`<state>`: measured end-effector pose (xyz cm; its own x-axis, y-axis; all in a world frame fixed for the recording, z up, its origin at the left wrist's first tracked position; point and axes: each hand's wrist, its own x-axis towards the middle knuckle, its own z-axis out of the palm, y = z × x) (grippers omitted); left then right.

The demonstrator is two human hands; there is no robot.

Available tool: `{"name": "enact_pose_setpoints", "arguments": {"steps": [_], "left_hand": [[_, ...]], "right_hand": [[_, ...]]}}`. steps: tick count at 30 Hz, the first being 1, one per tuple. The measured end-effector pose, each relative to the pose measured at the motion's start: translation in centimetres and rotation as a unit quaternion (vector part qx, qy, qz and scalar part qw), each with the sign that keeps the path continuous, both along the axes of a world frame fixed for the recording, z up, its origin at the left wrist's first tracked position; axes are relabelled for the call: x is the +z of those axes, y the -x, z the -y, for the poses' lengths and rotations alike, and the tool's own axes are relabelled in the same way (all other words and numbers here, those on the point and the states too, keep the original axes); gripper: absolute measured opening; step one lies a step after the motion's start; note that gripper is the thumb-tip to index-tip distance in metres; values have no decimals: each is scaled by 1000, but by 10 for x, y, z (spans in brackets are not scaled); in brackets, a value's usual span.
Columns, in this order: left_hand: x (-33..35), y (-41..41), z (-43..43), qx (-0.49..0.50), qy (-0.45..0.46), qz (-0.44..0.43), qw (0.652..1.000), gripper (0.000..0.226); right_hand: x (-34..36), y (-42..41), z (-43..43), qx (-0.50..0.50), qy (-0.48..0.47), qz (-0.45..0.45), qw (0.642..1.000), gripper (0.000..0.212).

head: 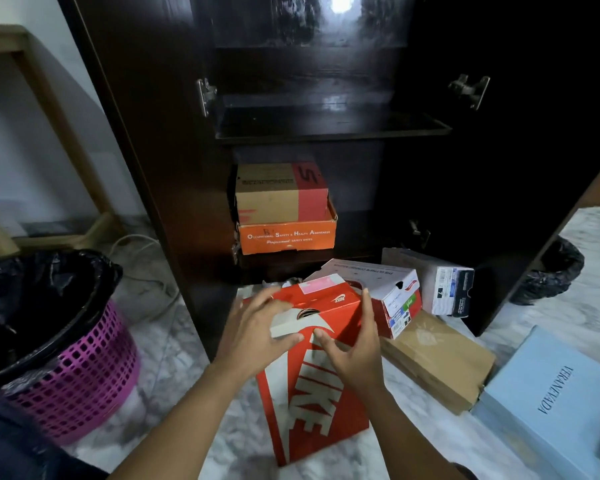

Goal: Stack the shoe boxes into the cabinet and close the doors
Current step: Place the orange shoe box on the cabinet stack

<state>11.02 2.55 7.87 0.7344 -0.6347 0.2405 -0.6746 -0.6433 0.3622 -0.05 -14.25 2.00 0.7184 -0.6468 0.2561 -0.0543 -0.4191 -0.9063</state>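
Red shoe box (312,368) stands on end on the marble floor (174,341), directly in front of the cabinet (326,129). Cabinet doors (136,133) are open.

Left hand (257,327): fingers spread and curled over the box's upper end, thumb on the front face at the pale flap. It is gripping the box.

Right hand (354,351): fingers wrapped along the right edge, thumb on the front face. It is also gripping.

Lower compartment: orange box (286,237) with a tan-and-red box (278,192) on top of it (upper shelf looks bare, but it is dark).

On the floor to the right: white-and-red box (388,292), white box (444,285), brown box (437,358) and pale blue box (551,403).

Pink basket (73,368) with a black liner is at left.
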Motion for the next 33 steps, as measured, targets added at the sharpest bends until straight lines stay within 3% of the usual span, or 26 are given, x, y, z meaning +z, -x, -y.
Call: {"name": "enact_pose_setpoints", "arguments": {"steps": [3, 7, 11, 14, 17, 21, 23, 28, 33], "left_hand": [[16, -7, 12, -99, -128, -27, 986, 66], [25, -20, 13, -88, -195, -75, 974, 69], [22, -37, 5, -44, -168, -100, 980, 69], [12, -50, 0, -18, -141, -114, 983, 65], [6, -60, -5, 8, -127, -131, 983, 61], [0, -68, -9, 33, -121, -134, 983, 60], [-3, -69, -9, 40, -111, -137, 983, 60], [-15, -72, -11, 70, -84, -192, 975, 61], [-32, -70, -17, 106, -31, -241, 964, 54]], "right_hand": [[-5, 0, 1, 17, 0, 1, 1000, 111], [-15, 3, -1, 44, -56, -40, 997, 114], [-56, 13, -2, 45, -125, -103, 986, 88], [-123, 17, 2, 7, -186, -160, 969, 100], [-189, 16, 1, 9, -235, -209, 949, 127], [-147, 24, -29, 44, -304, -232, 923, 159], [-143, 24, -33, 36, -304, -228, 924, 165], [-131, 42, -31, -6, -257, -188, 948, 164], [-112, 58, -14, -45, -245, -141, 958, 151]]}}
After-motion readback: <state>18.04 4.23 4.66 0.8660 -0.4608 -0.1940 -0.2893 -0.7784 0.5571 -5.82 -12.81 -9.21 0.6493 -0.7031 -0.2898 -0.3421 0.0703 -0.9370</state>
